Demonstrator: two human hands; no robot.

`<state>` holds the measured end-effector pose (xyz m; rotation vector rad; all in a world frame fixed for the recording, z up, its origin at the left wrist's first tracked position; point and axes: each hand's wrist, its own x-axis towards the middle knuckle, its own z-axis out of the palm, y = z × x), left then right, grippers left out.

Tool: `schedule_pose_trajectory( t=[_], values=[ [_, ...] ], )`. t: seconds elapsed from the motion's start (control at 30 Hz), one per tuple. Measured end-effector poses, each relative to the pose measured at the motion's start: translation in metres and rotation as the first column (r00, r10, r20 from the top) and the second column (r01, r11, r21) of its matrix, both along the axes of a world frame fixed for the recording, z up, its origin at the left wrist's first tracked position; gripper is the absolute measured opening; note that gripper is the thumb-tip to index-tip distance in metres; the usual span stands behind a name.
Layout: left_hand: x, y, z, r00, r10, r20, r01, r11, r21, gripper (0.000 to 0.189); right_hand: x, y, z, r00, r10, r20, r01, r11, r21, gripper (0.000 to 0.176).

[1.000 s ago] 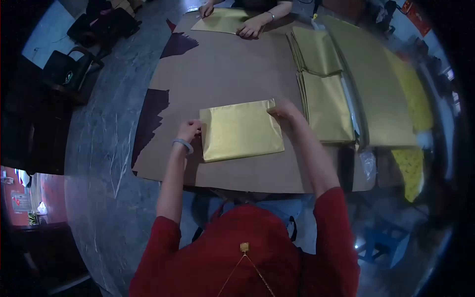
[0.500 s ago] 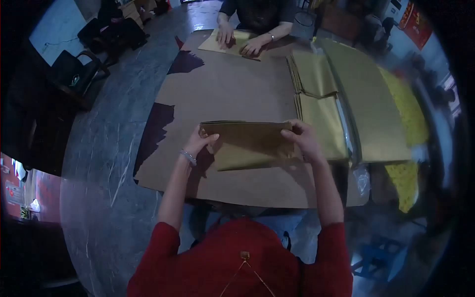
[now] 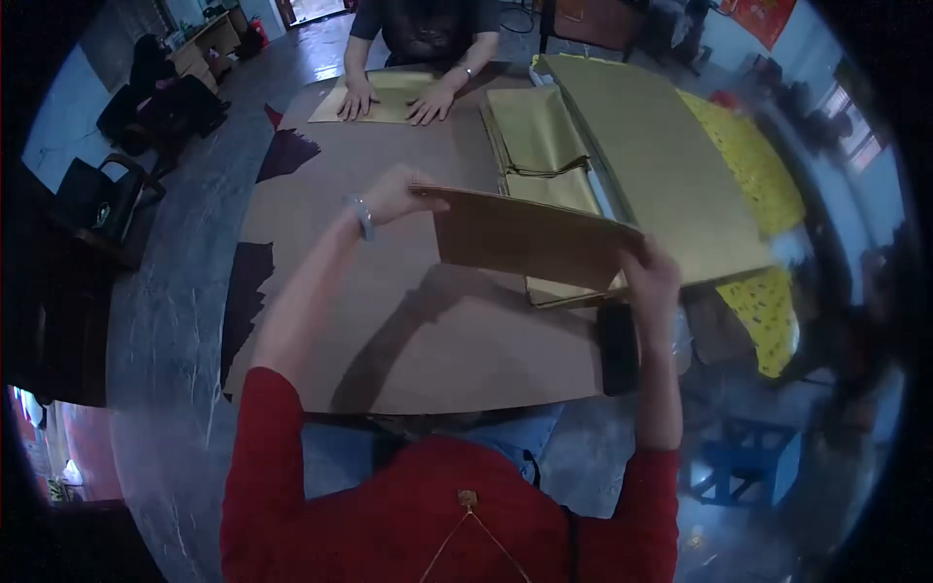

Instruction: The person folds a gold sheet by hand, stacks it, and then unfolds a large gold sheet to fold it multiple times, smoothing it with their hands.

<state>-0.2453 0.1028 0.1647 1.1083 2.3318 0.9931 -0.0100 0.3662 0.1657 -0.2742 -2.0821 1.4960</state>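
Observation:
A folded gold-brown sheet (image 3: 525,241) hangs tilted between my hands, lifted off the table. My left hand (image 3: 400,196), below a bracelet-wearing wrist, is closed on its upper left corner. At the right end, my right hand (image 3: 649,272) grips the other corner, thumb against the near face. Behind the held sheet lies a stack of folded gold sheets (image 3: 537,131), its near part partly hidden. The brown table covering (image 3: 457,345) carries the shadow of my left arm.
Across the table (image 3: 350,194), another person's two hands press on a gold sheet (image 3: 394,89). A large gold sheet (image 3: 671,165) and yellow patterned material (image 3: 763,311) lie at the right. A dark object (image 3: 617,348) sits by my right forearm. A blue stool (image 3: 746,462) stands lower right.
Both my hands have raised the folded sheet off the table and moved it rightward, toward the gold stack. The other person's hands have spread flat on their sheet. The camera view has shifted.

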Motion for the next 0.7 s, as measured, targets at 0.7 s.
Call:
schedule_pose_trajectory(
  t=[0.7],
  values=[
    [-0.055, 0.149, -0.19, 0.834, 0.549, 0.049, -0.522, 0.758, 0.39, 0.03, -0.009, 0.001, -0.169, 0.989, 0.072, 0.127, -0.143, 0.648, 0.748, 0.042]
  ],
)
